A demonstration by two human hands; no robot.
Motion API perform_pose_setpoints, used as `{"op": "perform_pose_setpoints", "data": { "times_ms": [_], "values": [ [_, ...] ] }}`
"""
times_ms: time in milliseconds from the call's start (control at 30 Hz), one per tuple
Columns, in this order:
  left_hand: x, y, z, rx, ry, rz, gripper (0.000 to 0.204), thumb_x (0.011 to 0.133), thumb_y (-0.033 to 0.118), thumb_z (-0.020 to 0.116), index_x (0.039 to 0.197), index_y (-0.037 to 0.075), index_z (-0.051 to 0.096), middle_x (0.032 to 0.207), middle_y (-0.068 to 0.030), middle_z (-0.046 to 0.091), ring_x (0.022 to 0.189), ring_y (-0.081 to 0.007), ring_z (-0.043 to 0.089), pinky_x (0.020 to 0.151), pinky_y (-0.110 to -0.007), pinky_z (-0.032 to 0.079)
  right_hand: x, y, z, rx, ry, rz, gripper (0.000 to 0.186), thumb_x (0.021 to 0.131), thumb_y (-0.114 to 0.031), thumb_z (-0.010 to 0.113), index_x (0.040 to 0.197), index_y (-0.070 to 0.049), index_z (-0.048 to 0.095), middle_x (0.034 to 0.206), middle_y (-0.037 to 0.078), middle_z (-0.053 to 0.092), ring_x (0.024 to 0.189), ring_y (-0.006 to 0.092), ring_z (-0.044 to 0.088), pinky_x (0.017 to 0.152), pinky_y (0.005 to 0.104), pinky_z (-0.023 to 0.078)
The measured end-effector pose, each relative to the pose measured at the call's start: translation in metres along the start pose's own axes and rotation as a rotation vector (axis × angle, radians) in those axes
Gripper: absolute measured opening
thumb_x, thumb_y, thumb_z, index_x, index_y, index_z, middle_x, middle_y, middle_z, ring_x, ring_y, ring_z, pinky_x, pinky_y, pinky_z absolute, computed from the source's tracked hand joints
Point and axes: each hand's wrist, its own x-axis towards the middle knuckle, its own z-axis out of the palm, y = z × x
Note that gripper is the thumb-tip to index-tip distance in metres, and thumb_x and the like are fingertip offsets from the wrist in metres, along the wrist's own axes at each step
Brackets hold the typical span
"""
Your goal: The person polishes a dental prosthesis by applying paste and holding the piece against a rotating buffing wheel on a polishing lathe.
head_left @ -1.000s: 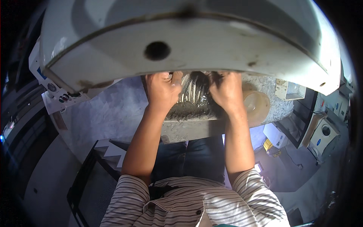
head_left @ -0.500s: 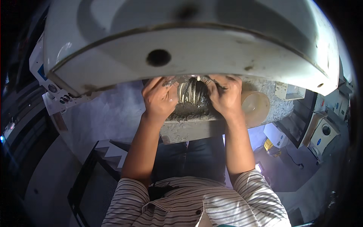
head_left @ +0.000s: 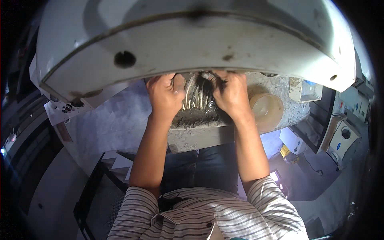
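Observation:
My left hand (head_left: 165, 96) and my right hand (head_left: 233, 95) reach under the front edge of a white machine hood (head_left: 188, 50). Both are closed, with fingers curled inward and smeared with dark wet grit. Between them lies a shiny ridged, grooved metal surface (head_left: 199, 96), coated in grey slurry. The hood hides its far side and some of my fingertips. What each hand grips, if anything, I cannot make out. Below the ridges, dark wet sludge (head_left: 196, 116) covers a grey ledge (head_left: 200, 138).
A translucent tan bowl (head_left: 267, 110) stands right of my right hand on the slurry-stained surface. Farther right is a small open white box (head_left: 306, 91). A control panel with knobs (head_left: 66, 108) sits at left. The low hood hangs over my hands.
The hood and ledge have shifted slightly up and left in the picture. Both hands have moved a little up and left, still closed on either side of the ridged surface.

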Motion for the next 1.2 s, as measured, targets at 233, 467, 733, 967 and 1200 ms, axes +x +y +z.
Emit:
{"op": "perform_pose_setpoints", "data": {
  "times_ms": [233, 467, 733, 967, 1200],
  "values": [
    [0.002, -0.003, -0.009, 0.156, -0.137, -0.028, 0.014, 0.076, -0.006, 0.064, 0.089, -0.006, 0.067, 0.078, -0.0137, 0.066, 0.066, -0.0217, 0.062, 0.066, -0.028, 0.050, 0.000, -0.004, -0.009, 0.011, -0.061, 0.073, 0.032, 0.070, 0.008, 0.066, 0.102, 0.006, 0.069, 0.097, 0.022, 0.068, 0.093, 0.0363, 0.066, 0.085, 0.0385, 0.053],
    [-0.005, -0.005, -0.019, 0.123, -0.146, 0.086, 0.020, 0.075, -0.007, 0.062, 0.093, -0.007, 0.068, 0.094, -0.0212, 0.069, 0.086, -0.0388, 0.067, 0.081, -0.041, 0.055, -0.018, 0.001, -0.024, 0.363, 0.099, -0.275, 0.048, 0.065, -0.011, 0.067, 0.109, 0.009, 0.065, 0.104, 0.024, 0.068, 0.093, 0.0291, 0.070, 0.083, 0.0377, 0.057],
    [0.004, -0.003, -0.008, 0.022, -0.156, -0.051, 0.008, 0.080, -0.009, 0.058, 0.086, -0.008, 0.063, 0.074, -0.0110, 0.065, 0.065, -0.0085, 0.056, 0.060, -0.023, 0.046, -0.012, 0.006, 0.003, 0.158, 0.030, 0.002, 0.033, 0.072, 0.003, 0.065, 0.104, 0.011, 0.065, 0.098, 0.027, 0.067, 0.090, 0.0387, 0.068, 0.082, 0.0384, 0.055],
    [0.006, -0.012, 0.003, 0.109, -0.092, -0.032, 0.007, 0.082, -0.004, 0.062, 0.088, -0.008, 0.062, 0.067, -0.0084, 0.060, 0.058, -0.0030, 0.049, 0.051, -0.023, 0.041, -0.002, 0.003, 0.003, -0.073, 0.036, -0.143, 0.031, 0.071, 0.008, 0.061, 0.102, 0.010, 0.067, 0.096, 0.024, 0.067, 0.083, 0.0380, 0.068, 0.077, 0.0370, 0.055],
    [0.006, -0.001, -0.003, 0.186, -0.189, -0.223, 0.005, 0.080, -0.005, 0.062, 0.083, -0.007, 0.061, 0.067, -0.0107, 0.060, 0.058, -0.0086, 0.052, 0.052, -0.026, 0.042, -0.005, 0.002, 0.006, 0.032, 0.040, -0.075, 0.031, 0.070, 0.010, 0.061, 0.101, 0.010, 0.067, 0.087, 0.023, 0.066, 0.075, 0.0361, 0.067, 0.069, 0.0379, 0.055]
  ]
}}
